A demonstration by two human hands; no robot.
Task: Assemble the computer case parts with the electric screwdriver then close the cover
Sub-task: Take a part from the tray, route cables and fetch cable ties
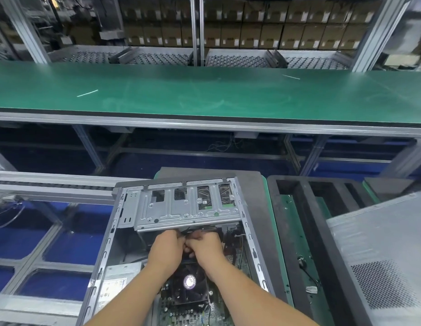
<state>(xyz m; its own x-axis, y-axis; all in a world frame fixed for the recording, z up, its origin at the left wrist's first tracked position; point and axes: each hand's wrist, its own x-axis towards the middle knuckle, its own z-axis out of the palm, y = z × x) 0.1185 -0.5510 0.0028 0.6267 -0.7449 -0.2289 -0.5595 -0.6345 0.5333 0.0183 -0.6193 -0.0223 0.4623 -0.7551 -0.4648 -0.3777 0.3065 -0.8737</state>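
An open computer case lies flat in front of me, its inside facing up. A silver drive cage spans the far end of the case. Just below the cage's near edge, my left hand and my right hand meet with curled fingers around something small and dark, perhaps a cable; the fingers hide it. A black CPU fan and the motherboard sit under my forearms. The grey perforated side cover lies to the right. No electric screwdriver is in view.
A black foam tray on a green board stands between case and cover. A long green bench runs across behind, with shelves of cardboard boxes beyond. A metal conveyor frame is at the left.
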